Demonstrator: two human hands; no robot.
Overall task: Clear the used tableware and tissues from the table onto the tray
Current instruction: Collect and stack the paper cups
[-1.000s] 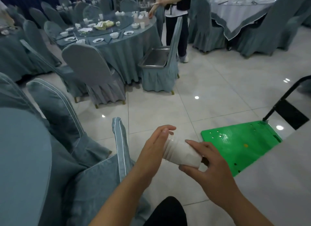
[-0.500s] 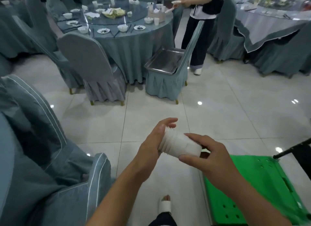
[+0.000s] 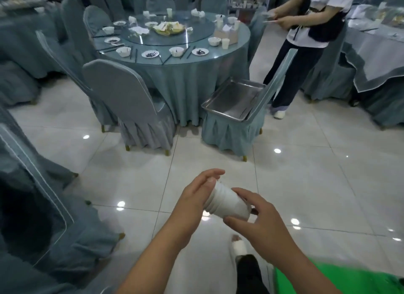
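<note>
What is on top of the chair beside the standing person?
A shiny metal tray lies flat on the chair seat. Nothing shows inside it. The tray covers the seat cushion, so that cannot be seen.

I see cup stack (image 3: 227,206) plain white, thin shadow lines ringing rims. Tray (image 3: 231,101) bare silver metal. Tablecloth (image 3: 185,86) dusty teal. Chair covers (image 3: 122,92) same teal, edged with pale piping. Bowls (image 3: 176,51) white, dark smears inside. Floor (image 3: 306,167) glossy off-white tiles, thin grey grid lines. Cart deck (image 3: 349,280) bright green. Bystander (image 3: 306,35) in white shirt, black vest, dark trousers.
</note>
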